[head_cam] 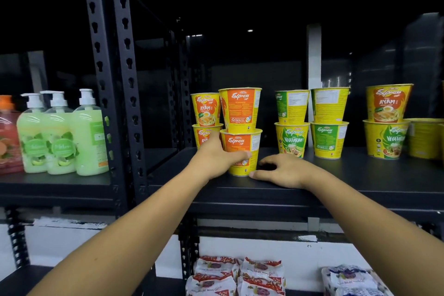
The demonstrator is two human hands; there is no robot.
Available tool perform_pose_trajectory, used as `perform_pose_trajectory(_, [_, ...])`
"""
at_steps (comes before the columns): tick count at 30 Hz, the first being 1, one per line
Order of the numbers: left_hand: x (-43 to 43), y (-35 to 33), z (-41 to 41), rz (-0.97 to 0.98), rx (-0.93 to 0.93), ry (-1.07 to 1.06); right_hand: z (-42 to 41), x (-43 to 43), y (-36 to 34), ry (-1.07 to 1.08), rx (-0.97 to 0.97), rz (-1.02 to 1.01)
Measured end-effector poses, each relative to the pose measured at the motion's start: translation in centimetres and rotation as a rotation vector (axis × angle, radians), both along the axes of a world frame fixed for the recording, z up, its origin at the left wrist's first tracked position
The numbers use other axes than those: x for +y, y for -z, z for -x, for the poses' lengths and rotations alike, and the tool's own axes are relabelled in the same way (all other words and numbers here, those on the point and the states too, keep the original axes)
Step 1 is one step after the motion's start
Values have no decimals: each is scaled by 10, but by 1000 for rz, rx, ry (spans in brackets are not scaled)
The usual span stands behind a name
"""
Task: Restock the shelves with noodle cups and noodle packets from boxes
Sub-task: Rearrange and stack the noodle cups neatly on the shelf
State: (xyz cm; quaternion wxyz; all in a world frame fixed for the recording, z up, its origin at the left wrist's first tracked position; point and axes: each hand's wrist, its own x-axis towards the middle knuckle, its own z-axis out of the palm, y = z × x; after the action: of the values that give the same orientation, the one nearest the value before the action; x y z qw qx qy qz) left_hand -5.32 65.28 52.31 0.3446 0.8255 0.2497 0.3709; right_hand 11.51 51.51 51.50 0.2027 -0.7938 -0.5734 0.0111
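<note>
On the black shelf board (336, 175) a stack of two orange-and-yellow noodle cups stands near the front: the lower cup (242, 149) with the upper cup (240, 109) on top. My left hand (216, 158) grips the lower cup from its left side, thumb across the front. My right hand (281, 170) lies on the shelf just right of that cup, fingers loosely curled, thumb tip touching the cup's base. Another two-cup stack (206, 118) stands behind on the left.
Green-and-yellow vegetarian cup stacks (292, 125) (329, 122) and further cups (386, 122) stand to the right. Green soap pump bottles (60, 137) fill the left bay beyond the black upright post (120, 79). Noodle packets (237, 276) (350, 281) lie on the lower shelf.
</note>
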Motion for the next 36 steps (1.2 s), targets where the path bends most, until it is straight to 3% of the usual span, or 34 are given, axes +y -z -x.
perform_pose_trajectory(5, [-21, 4, 21, -32, -4, 13, 7, -9, -1, -105, 96, -13])
perform_pose_trajectory(10, [-16, -2, 33, 21, 101, 201, 11, -13, -2, -147, 145, -21])
perform_pose_trajectory(16, [4, -8, 29, 375, -2, 461, 10, -12, -3, -133, 125, -7])
perform_pose_trajectory(19, [11, -2, 26, 422, -25, 521, 9, -10, -4, -110, 109, 20])
perform_pose_trajectory(24, [12, 2, 26, 358, -47, 535, 10, -8, -5, -96, 55, 94])
perform_pose_trajectory(31, [11, 2, 23, 175, 15, 401, 14, -8, -6, -95, 28, 120])
perform_pose_trajectory(36, [12, 2, 25, 254, -22, 470, 16, -8, -6, -102, 29, 119])
